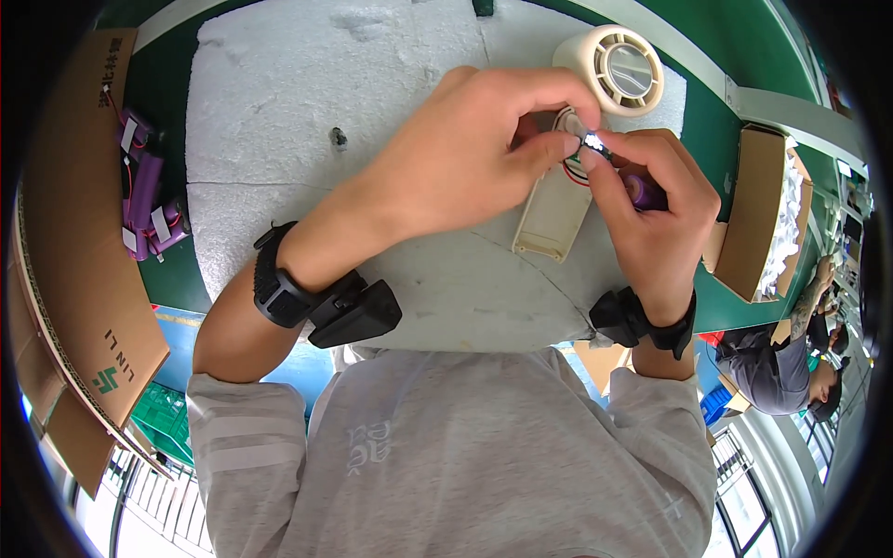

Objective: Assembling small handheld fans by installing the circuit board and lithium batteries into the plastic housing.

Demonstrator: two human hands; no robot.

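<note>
Grey shirt; left fingers, right fingers nearly closed on white piece.

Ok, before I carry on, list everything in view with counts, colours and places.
Table: 1, green, beneath the foam padding
Foam padding: 1 layer, white, table's middle
Round slotted part: 1, cream, padding's upper right
Shell: 1, cream, below the round slotted part
Wire: at least 1, red, at the shell
Small part: 1, white and dark, shell's upper end
Cylinder: 1, purple, right of the shell
Wired cells: several, purple, table's left
Large cardboard box: 1, brown, far left
Small cardboard box: 1, brown, right, holding white pieces
Crate: 1, green, lower left
Co-worker: at least 1, dark top, right rim
Shirt: 1, grey, lower middle
Wrist devices: 2, black, one per arm
Left hand, right hand: 2, bare, meeting at the small part
</note>
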